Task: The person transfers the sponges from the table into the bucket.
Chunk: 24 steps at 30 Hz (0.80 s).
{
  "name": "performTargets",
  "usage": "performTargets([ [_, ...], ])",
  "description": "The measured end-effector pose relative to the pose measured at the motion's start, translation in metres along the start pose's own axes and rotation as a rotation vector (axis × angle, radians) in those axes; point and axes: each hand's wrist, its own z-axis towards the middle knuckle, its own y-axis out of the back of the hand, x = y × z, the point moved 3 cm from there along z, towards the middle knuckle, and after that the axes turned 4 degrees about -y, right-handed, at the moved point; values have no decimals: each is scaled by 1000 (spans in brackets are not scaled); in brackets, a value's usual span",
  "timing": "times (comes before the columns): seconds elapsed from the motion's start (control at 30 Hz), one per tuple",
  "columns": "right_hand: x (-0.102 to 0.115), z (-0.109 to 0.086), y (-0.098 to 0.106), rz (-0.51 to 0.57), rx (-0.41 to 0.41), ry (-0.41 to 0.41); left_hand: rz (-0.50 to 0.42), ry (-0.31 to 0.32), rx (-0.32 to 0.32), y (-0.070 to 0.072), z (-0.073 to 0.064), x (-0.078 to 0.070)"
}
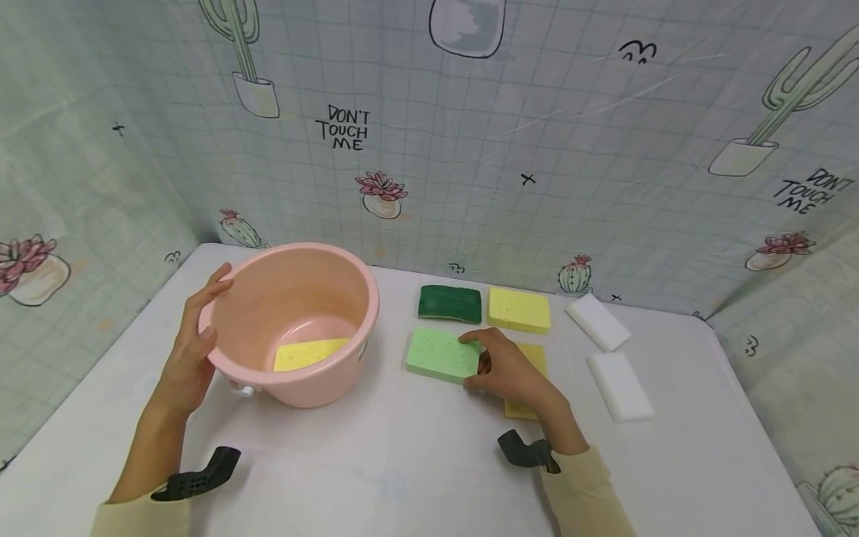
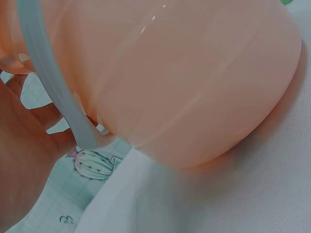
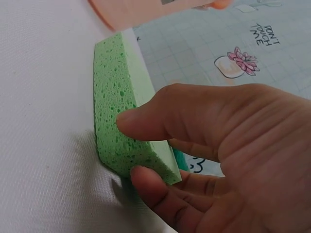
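Note:
In the head view a pink bucket (image 1: 315, 384) stands at the left, a yellow sponge (image 1: 309, 353) inside it. My left hand (image 1: 191, 354) grips its left rim; the left wrist view shows the bucket's outer wall (image 2: 194, 87) and pale handle (image 2: 51, 73) beside the fingers. My right hand (image 1: 508, 368) pinches the right end of a light green sponge (image 1: 439, 353), thumb on the near long side. That sponge appears to lie flat on the table. In the right wrist view its porous side (image 3: 112, 92) faces the camera, and the far fingers are partly hidden.
Behind the light green sponge lie a dark green sponge (image 1: 450, 303) and a yellow sponge (image 1: 519, 309). Another yellow sponge (image 1: 533, 358) is partly under my right hand. Two white sponge blocks (image 1: 599, 322) lie farther right. A patterned cloth wall (image 1: 456, 134) borders the white table (image 1: 376, 462).

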Motion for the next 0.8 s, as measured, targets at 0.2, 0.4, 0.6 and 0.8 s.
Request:
performTargets([
  [0.2, 0, 0, 2, -1, -13, 4, -3, -10, 7, 0, 0, 0],
  [0.4, 5, -3, 10, 14, -64, 45, -5, -7, 6, 0, -1, -1],
  [0.6, 7, -3, 15, 67, -103, 104, -18, -8, 2, 1, -2, 0],
  [0.8, 10, -5, 21, 85, -154, 83, -39, -73, 46, -1, -1, -1],
])
